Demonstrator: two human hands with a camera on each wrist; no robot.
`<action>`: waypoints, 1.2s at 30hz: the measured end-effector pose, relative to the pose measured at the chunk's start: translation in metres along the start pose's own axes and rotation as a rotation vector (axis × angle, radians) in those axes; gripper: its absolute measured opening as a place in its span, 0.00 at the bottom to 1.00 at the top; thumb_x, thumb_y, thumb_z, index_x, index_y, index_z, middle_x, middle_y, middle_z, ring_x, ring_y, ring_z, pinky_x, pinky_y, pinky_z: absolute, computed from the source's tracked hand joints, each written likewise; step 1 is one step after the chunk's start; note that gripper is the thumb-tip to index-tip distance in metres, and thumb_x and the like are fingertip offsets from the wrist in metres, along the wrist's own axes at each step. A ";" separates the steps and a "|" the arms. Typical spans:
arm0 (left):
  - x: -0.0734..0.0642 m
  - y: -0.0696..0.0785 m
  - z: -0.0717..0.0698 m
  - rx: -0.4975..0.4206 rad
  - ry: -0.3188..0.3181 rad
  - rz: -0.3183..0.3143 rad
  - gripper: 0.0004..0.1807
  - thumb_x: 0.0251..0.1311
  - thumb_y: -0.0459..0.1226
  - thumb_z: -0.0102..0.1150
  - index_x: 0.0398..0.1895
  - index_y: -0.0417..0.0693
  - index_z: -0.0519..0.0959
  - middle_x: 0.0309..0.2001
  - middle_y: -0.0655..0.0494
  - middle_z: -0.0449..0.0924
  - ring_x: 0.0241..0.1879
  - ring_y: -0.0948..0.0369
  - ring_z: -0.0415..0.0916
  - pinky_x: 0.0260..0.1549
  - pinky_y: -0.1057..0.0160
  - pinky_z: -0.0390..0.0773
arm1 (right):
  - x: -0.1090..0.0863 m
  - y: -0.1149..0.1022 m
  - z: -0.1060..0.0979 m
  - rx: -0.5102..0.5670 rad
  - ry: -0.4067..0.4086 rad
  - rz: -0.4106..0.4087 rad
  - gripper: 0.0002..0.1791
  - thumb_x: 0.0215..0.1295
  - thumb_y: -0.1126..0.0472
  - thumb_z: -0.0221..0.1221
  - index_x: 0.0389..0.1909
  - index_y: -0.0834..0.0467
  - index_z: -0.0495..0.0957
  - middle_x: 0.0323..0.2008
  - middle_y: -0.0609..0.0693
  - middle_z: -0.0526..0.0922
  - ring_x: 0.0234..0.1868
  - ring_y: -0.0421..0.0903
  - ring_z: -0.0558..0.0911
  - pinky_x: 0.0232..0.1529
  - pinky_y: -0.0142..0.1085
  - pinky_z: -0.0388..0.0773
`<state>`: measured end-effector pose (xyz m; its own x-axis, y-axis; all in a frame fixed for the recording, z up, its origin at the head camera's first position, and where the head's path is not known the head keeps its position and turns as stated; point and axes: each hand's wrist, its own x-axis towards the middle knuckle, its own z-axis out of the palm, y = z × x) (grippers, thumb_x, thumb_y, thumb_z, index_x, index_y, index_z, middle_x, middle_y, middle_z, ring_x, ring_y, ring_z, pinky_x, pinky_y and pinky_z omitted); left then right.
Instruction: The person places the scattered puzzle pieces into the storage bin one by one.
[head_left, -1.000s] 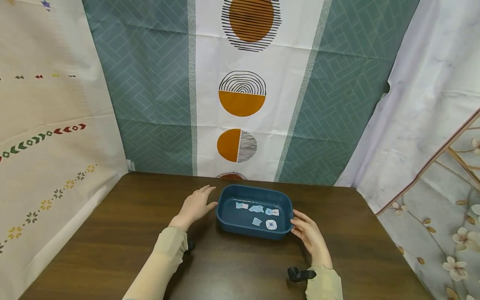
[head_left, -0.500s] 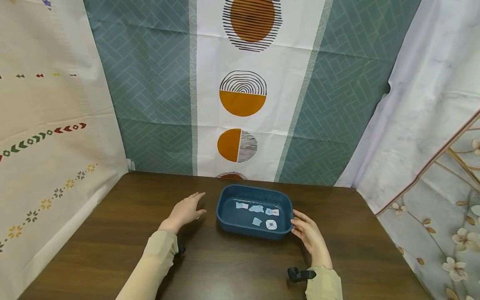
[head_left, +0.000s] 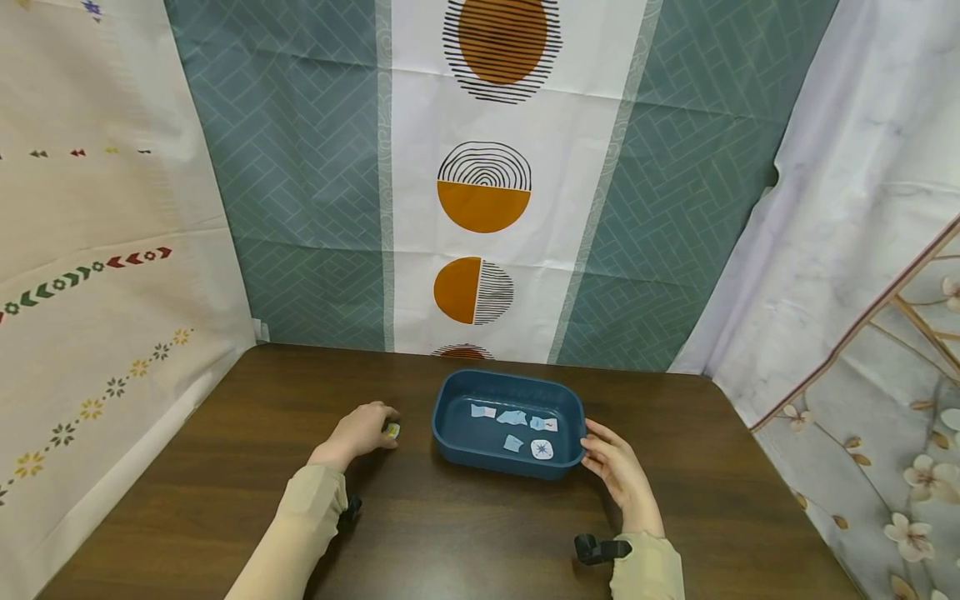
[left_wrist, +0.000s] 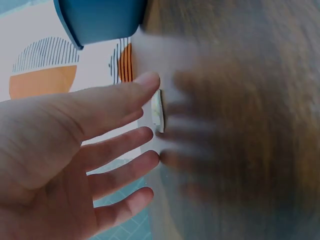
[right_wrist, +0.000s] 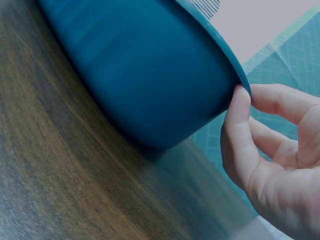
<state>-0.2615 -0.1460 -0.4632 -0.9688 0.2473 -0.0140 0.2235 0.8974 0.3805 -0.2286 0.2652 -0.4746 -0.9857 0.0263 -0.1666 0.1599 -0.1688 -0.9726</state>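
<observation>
A blue rectangular tub (head_left: 495,463) stands on the table. My right hand (head_left: 619,475) pinches its right rim; in the right wrist view, the thumb (right_wrist: 237,107) is against the outer wall and fingers reach over the rim. Left of the tub, my left hand (head_left: 362,432) is lowered over a small flat piece with a yellow-green and white top (head_left: 392,430). In the left wrist view this thin piece (left_wrist: 157,111) lies on the table beside my thumb tip, with relaxed, bent fingers around it. Whether the fingertips touch it is unclear.
Inside the tub lie several flat light-blue and white pieces, including a jagged one (head_left: 512,417) and a rounded compass-rose piece (head_left: 542,450). The brown wooden table (head_left: 465,533) reaches back to a patterned curtain (head_left: 315,208). Cloths hang at both sides.
My left hand has moved left, away from the tub, and come down with its fingers bending around the small piece on the table. The right hand stays at the rim.
</observation>
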 end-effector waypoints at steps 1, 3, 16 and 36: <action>0.000 -0.001 0.001 0.006 -0.003 -0.004 0.26 0.51 0.37 0.73 0.55 0.40 0.80 0.55 0.42 0.78 0.50 0.46 0.77 0.42 0.49 0.78 | 0.000 0.000 0.000 -0.001 0.000 0.000 0.32 0.65 0.71 0.53 0.69 0.71 0.59 0.31 0.43 0.78 0.29 0.36 0.79 0.36 0.27 0.79; 0.000 -0.002 0.002 0.015 -0.005 -0.009 0.25 0.52 0.37 0.72 0.54 0.40 0.81 0.55 0.41 0.78 0.51 0.45 0.76 0.43 0.49 0.78 | 0.000 0.000 0.000 -0.002 0.002 -0.003 0.31 0.65 0.71 0.53 0.69 0.71 0.59 0.31 0.43 0.79 0.29 0.36 0.79 0.36 0.27 0.80; -0.002 -0.013 0.008 -0.041 0.036 0.016 0.15 0.52 0.34 0.71 0.44 0.43 0.85 0.50 0.46 0.79 0.52 0.43 0.75 0.46 0.46 0.79 | 0.001 0.003 -0.001 -0.007 0.002 -0.004 0.31 0.66 0.71 0.52 0.69 0.71 0.59 0.29 0.41 0.78 0.29 0.35 0.79 0.36 0.27 0.79; 0.000 -0.011 0.010 -0.026 0.099 0.041 0.14 0.53 0.39 0.72 0.42 0.44 0.85 0.40 0.52 0.83 0.39 0.53 0.80 0.40 0.51 0.81 | 0.002 0.002 -0.001 -0.020 0.004 -0.001 0.31 0.67 0.71 0.52 0.70 0.71 0.58 0.29 0.41 0.78 0.28 0.36 0.79 0.36 0.27 0.80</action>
<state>-0.2630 -0.1521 -0.4767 -0.9651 0.2449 0.0928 0.2613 0.8771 0.4031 -0.2304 0.2660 -0.4769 -0.9856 0.0301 -0.1663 0.1601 -0.1491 -0.9758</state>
